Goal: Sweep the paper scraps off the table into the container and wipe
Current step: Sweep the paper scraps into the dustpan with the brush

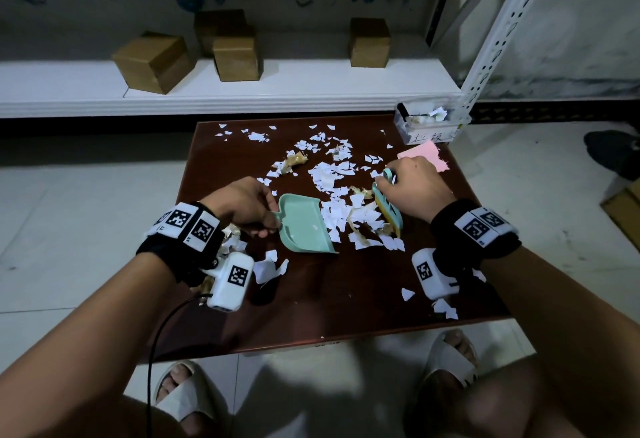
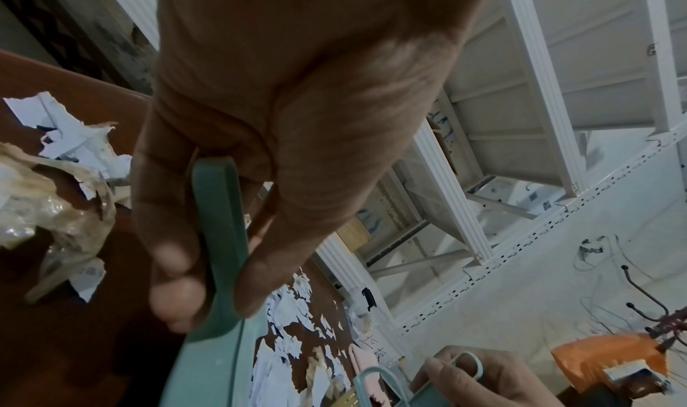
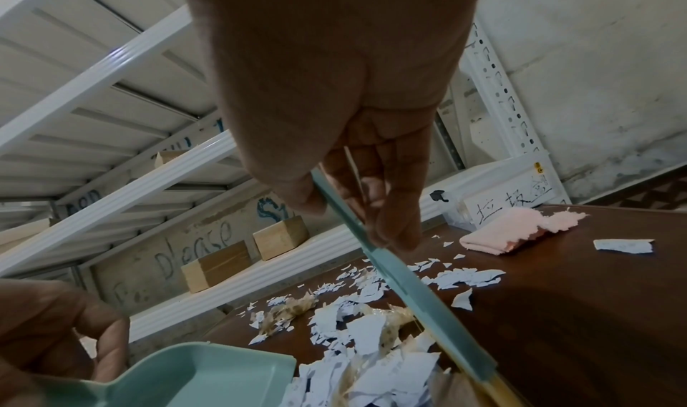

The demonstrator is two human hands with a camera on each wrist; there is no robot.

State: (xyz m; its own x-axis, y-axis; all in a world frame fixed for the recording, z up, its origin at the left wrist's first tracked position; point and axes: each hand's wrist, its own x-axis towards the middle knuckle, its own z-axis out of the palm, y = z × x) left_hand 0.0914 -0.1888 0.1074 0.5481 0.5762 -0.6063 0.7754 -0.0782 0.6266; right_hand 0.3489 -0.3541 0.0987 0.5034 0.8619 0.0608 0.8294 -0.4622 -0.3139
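Note:
White paper scraps (image 1: 332,174) and crumpled tan wrappers lie scattered over the dark wooden table (image 1: 346,299). My left hand (image 1: 239,205) grips the handle of a mint-green dustpan (image 1: 304,226) lying flat on the table, its mouth toward a heap of scraps (image 3: 371,363). My right hand (image 1: 412,188) holds a mint-green hand brush (image 1: 389,209) by its handle (image 3: 357,231), bristles down against the far side of that heap. In the left wrist view my fingers (image 2: 178,237) curl round the dustpan handle (image 2: 219,237). A clear container (image 1: 429,126) with scraps in it stands at the table's far right corner.
A folded pink cloth (image 1: 426,157) lies by the container. Behind the table runs a white shelf (image 1: 207,98) carrying several wooden blocks (image 1: 152,60). A white perforated rack post (image 1: 502,32) rises at the right. More scraps lie near the front edge (image 1: 443,308). My sandalled feet (image 1: 187,392) show below.

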